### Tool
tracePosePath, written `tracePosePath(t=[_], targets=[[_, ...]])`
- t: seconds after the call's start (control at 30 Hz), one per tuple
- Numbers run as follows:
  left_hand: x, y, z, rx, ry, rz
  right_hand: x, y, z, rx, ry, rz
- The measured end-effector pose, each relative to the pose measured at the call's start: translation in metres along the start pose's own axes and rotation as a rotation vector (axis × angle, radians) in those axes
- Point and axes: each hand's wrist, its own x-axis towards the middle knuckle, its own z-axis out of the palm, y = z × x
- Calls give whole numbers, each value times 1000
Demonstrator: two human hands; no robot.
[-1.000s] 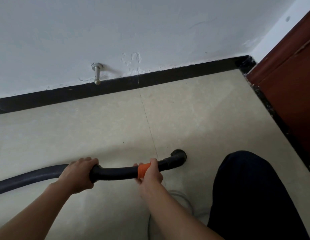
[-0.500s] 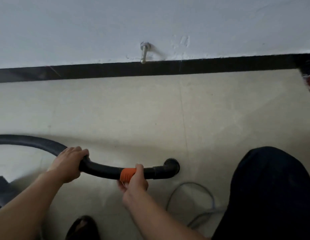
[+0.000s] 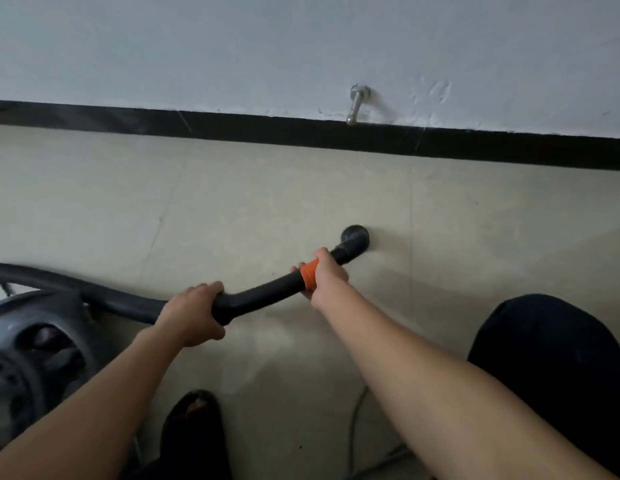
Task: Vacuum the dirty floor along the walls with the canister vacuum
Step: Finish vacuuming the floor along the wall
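I hold a black vacuum hose [image 3: 263,295] with both hands over the beige tiled floor [image 3: 267,202]. My left hand [image 3: 194,315] grips the hose where it bends. My right hand [image 3: 325,275] grips farther along, over an orange band [image 3: 309,274]. The round open end of the hose [image 3: 355,238] rests on the floor, a short way in front of the black skirting board [image 3: 301,129]. The grey canister vacuum [image 3: 31,355] sits at the lower left, and the hose curves back to it.
A metal door stop [image 3: 356,105] sticks out of the white wall just above the skirting. A grey power cord [image 3: 355,427] lies on the floor at the bottom. My dark shoe [image 3: 194,431] and dark trouser knee [image 3: 550,358] are near the bottom edge.
The view has swung left: the door stop and wall shifted right and the canister came into view. The hose end moved forward toward the skirting. Both hands keep their grip.
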Motion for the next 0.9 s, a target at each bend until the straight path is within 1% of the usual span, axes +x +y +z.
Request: tracePosePath(t=[0.1,0.2,0.3,0.37,0.43,0.5,0.6,0.7,0.77,0.83,0.9], targets=[[-3,3,-3,-7,37,23,0,-7,4,13,-2,-17],[-10,-4,-1,44,-9,25,-6,12,-7,19,37,3],[-27,-27,7,197,-21,-20,-18,57,-8,48,79,52],[-43,-51,15,303,-27,-82,-27,95,-4,55,78,104],[-57,-73,21,354,-32,-161,-35,130,3,-4,74,152],[-66,-88,23,395,14,-198,-39,148,11,-96,73,156],[-66,-94,19,399,72,-220,-32,138,29,-151,8,149],[-65,-96,8,387,36,-264,-27,116,54,-188,-107,154],[-69,-103,2,378,21,-290,-27,117,68,-245,-145,162],[-78,-114,1,382,35,-294,-32,129,72,-262,-144,177],[-85,-123,7,413,44,-271,-38,146,62,-241,-98,194]])
